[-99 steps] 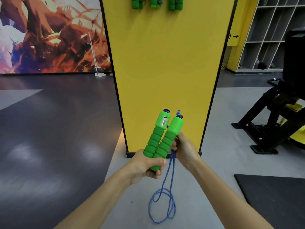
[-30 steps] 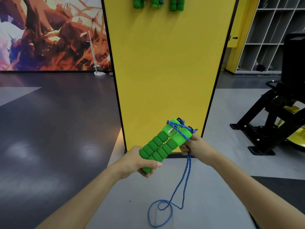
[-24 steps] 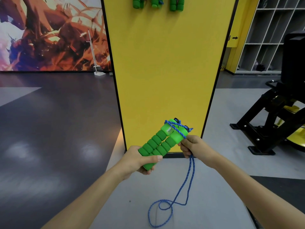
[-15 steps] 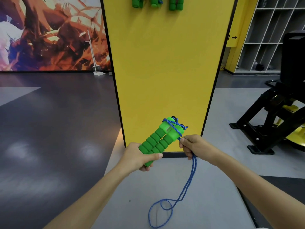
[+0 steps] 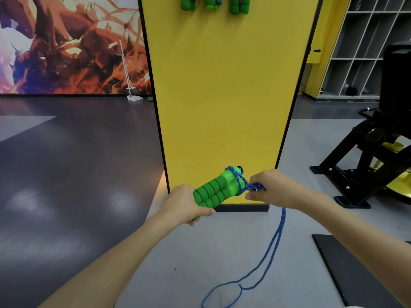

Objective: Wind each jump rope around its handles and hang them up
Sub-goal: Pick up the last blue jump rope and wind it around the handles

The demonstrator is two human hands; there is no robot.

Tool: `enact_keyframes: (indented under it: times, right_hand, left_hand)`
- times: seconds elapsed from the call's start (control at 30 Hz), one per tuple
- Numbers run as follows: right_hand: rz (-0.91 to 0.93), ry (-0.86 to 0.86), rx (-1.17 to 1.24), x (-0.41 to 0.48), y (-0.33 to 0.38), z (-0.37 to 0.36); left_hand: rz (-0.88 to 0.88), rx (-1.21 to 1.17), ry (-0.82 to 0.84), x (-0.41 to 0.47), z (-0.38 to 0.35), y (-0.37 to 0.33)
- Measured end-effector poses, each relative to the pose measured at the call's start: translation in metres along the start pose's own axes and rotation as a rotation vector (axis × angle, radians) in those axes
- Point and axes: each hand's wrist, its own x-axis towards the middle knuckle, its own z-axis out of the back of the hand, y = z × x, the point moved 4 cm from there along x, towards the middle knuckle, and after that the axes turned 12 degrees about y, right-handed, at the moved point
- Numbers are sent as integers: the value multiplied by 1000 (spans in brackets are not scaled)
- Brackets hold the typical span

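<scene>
Around green handles (image 5: 213, 192), blue rope (image 5: 282, 218).

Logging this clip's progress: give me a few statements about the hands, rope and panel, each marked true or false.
1. The left hand grips both green handles together. True.
2. The right hand holds nothing. False: it pinches the blue rope beside the handles.
3. The rope is fully wound. False: a long loop lies on the floor.
4. High on the yellow panel hang other green handles. True.
</scene>
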Motion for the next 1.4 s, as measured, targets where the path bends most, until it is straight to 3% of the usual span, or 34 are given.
enact_keyframes:
  times: [0.33, 0.7, 1.03, 1.1, 1.2, 1.23, 1.4]
  right_hand:
    - [55, -50, -152, 4, 12, 41]
    - [160, 28, 127, 28, 1, 40]
    - [218, 339, 832, 41, -30, -19]
    - [248, 229, 859, 47, -33, -24]
    - [65, 45, 1360, 43, -38, -42]
    - [90, 41, 1510, 41, -37, -47]
    - [232, 58, 1483, 40, -20, -50]
  left_hand:
    - [11, 189, 142, -1, -6, -4]
    - [-187, 245, 224, -13, -8, -12]
    - [-323, -96, 290, -18, -12, -11]
    - [-336, -183, 302, -18, -15, -12]
    - [-358, -281, 319, -18, -16, -13]
    - [-365, -306, 326, -17, -16, -13]
    - [-367, -434, 354, -18, -19, -15]
